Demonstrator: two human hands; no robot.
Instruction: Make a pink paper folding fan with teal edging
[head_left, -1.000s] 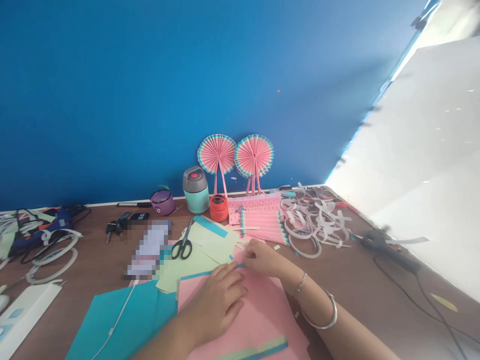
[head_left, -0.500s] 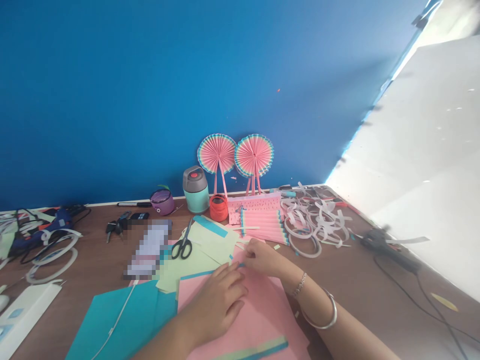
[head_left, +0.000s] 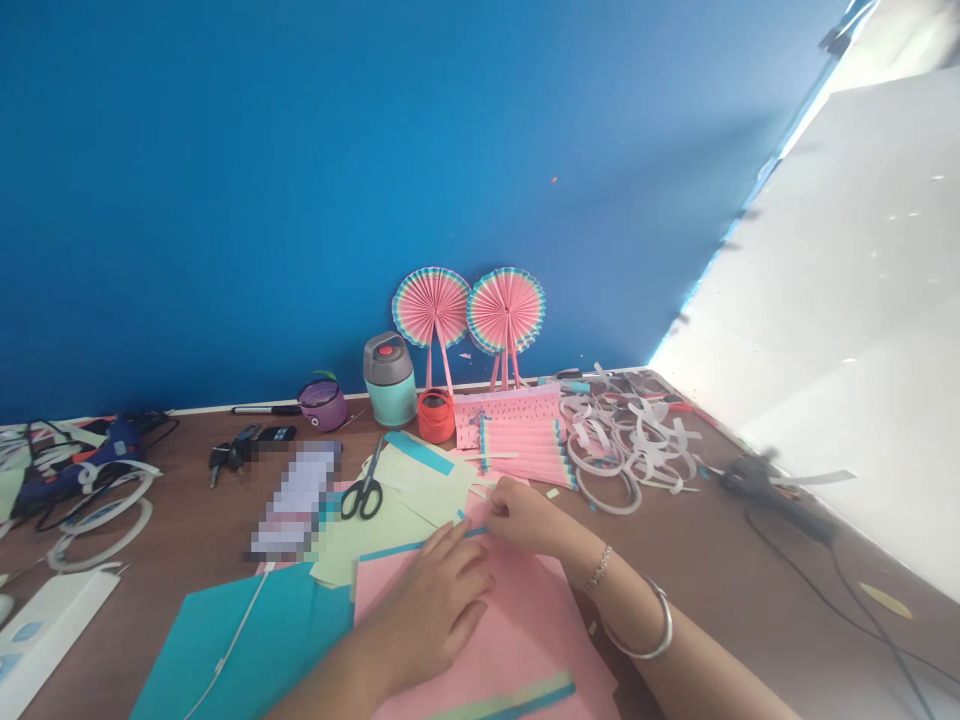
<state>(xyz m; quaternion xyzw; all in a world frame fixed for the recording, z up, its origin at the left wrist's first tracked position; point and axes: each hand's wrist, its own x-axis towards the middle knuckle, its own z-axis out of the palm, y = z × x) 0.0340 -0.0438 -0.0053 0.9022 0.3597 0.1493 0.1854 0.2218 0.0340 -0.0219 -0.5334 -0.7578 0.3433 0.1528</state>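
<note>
A pink sheet of paper (head_left: 529,635) lies in front of me, with a blue strip along its far edge and green and blue strips across its near end. My left hand (head_left: 435,605) rests flat on this sheet, fingers stretched toward the blue strip. Just to the right, my right hand (head_left: 529,515) has its fingertips pinched together at the sheet's far edge; what lies between them is hidden. Light green paper sheets (head_left: 427,490) lie beyond my hands, with black-handled scissors (head_left: 364,495) on them. A pleated pink paper piece (head_left: 525,447) sits behind my right hand.
Two round pink paper fans (head_left: 506,308) lean against the blue wall. Before them stand a turquoise flask (head_left: 391,390) and a red string roll (head_left: 436,417). Curled white strips (head_left: 637,440) and a glue gun (head_left: 772,495) lie right; a phone (head_left: 300,495) and blue paper (head_left: 232,640) lie left.
Both hands keep the same pose and place on the pink sheet. The whole view has shifted very slightly.
</note>
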